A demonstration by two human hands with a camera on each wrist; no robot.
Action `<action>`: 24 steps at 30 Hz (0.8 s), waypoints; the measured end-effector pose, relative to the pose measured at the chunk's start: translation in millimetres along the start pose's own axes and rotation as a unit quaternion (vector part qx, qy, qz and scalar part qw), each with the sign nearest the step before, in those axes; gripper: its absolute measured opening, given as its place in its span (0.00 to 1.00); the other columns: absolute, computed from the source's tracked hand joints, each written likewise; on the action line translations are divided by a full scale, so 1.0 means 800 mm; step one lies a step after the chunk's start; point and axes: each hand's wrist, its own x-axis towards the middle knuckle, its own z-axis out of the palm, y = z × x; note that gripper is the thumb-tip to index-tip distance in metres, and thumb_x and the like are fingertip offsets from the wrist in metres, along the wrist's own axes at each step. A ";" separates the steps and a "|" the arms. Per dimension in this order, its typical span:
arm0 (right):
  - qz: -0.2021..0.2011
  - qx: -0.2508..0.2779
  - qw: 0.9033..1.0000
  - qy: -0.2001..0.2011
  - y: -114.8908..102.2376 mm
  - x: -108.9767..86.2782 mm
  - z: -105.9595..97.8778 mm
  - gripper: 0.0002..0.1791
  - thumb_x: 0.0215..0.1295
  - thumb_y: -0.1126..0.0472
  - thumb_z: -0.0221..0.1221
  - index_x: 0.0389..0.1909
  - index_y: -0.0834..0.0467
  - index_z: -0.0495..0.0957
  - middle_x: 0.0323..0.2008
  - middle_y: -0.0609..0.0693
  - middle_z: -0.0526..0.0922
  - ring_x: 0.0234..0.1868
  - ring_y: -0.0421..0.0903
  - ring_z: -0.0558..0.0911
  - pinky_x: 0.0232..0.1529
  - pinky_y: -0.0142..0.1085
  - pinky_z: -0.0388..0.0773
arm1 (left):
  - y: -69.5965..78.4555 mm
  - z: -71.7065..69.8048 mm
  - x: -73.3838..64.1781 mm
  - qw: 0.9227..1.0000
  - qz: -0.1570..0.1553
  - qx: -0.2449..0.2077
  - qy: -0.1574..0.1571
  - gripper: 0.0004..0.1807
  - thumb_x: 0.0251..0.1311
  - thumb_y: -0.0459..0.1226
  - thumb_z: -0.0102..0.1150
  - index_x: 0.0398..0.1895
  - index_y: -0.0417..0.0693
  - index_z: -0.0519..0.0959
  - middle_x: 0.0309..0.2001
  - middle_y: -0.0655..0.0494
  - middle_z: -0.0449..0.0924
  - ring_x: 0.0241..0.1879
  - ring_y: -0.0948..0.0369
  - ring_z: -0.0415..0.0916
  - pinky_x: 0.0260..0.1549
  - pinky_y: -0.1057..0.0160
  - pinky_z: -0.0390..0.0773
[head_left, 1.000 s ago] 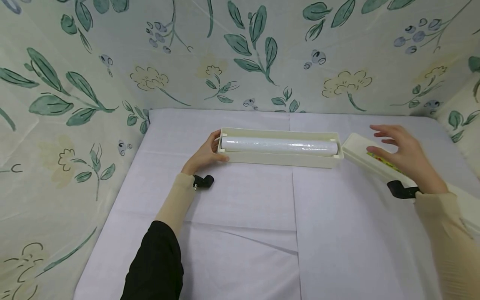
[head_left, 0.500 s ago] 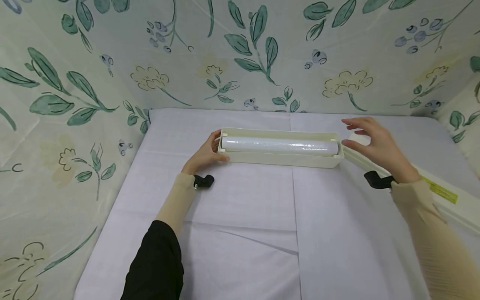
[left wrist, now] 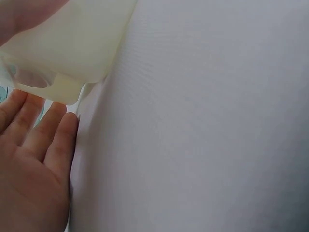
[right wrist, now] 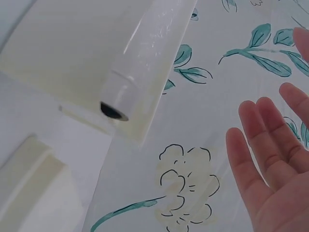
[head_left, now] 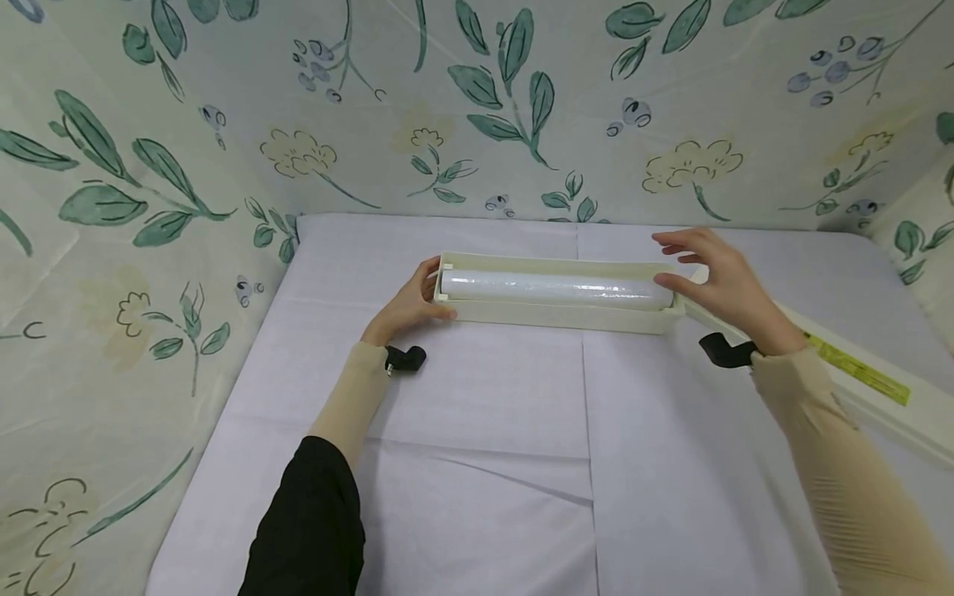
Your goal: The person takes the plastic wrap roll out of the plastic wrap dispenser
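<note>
A long cream cling film box (head_left: 551,316) lies crosswise on the table with its top uncovered. Inside it rests a shiny roll of cling film (head_left: 551,287); the black hollow of the roll's end (right wrist: 114,111) shows in the right wrist view. My left hand (head_left: 402,308) holds the box's left end, thumb on the front wall and fingers at the end wall. Over the box's right end hovers my right hand (head_left: 726,285), fingers spread and slightly bent, holding nothing. In the right wrist view its fingers stand apart from the roll.
The box's long cream lid (head_left: 924,414), bearing a yellow label (head_left: 857,368), lies slantwise on the right, partly under the right forearm. White cloth (head_left: 477,497) covers the table. A floral curtain (head_left: 373,124) hangs behind and at the sides.
My right hand has moved left from above the lid to the right end of the box, uncovering the lid's yellow label. The left hand and box have stayed put.
</note>
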 end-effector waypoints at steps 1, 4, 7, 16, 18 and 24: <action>-0.001 0.001 1.000 -0.001 -0.001 0.001 0.001 0.29 0.58 0.67 0.66 0.62 0.61 0.71 0.55 0.57 0.73 0.51 0.47 0.72 0.50 0.19 0.64 | 0.000 0.000 0.000 1.000 -0.001 0.000 0.000 0.55 0.48 0.26 0.68 0.75 0.46 0.43 0.74 0.46 0.46 0.72 0.50 0.46 0.65 0.50 0.55; -0.008 -0.001 1.000 -0.001 -0.002 0.005 0.007 0.29 0.58 0.67 0.66 0.61 0.62 0.72 0.54 0.57 0.74 0.50 0.43 0.72 0.50 0.20 0.65 | 0.000 0.000 0.000 1.000 -0.003 0.000 0.002 0.55 0.48 0.26 0.68 0.75 0.46 0.43 0.74 0.46 0.46 0.72 0.50 0.47 0.65 0.50 0.55; -0.012 -0.001 1.000 -0.005 -0.004 0.008 0.012 0.28 0.58 0.67 0.66 0.61 0.63 0.72 0.53 0.57 0.74 0.49 0.44 0.72 0.50 0.20 0.65 | 0.000 0.000 0.000 1.000 -0.004 0.000 0.003 0.55 0.48 0.25 0.68 0.75 0.46 0.43 0.74 0.46 0.46 0.72 0.50 0.46 0.65 0.50 0.55; 0.006 0.013 0.999 -0.034 -0.014 0.019 0.028 0.29 0.60 0.66 0.64 0.62 0.63 0.69 0.54 0.58 0.73 0.53 0.55 0.72 0.56 0.46 0.70 | 0.001 0.000 0.000 1.000 0.000 0.001 0.006 0.55 0.47 0.25 0.68 0.74 0.45 0.43 0.74 0.45 0.46 0.72 0.49 0.46 0.65 0.49 0.55; 0.005 0.015 0.999 -0.039 -0.014 0.021 0.032 0.29 0.60 0.67 0.64 0.62 0.64 0.69 0.54 0.58 0.73 0.53 0.55 0.72 0.54 0.53 0.69 | 0.001 0.000 0.000 1.000 0.001 0.002 0.006 0.55 0.47 0.25 0.68 0.74 0.44 0.43 0.74 0.45 0.46 0.72 0.49 0.47 0.65 0.49 0.55; -0.003 0.026 0.998 -0.049 -0.015 0.030 0.044 0.28 0.60 0.67 0.64 0.62 0.63 0.70 0.52 0.59 0.74 0.52 0.56 0.73 0.54 0.55 0.69 | 0.001 0.000 0.000 1.000 -0.001 0.006 0.008 0.55 0.47 0.26 0.69 0.74 0.45 0.44 0.74 0.46 0.46 0.71 0.49 0.48 0.65 0.50 0.56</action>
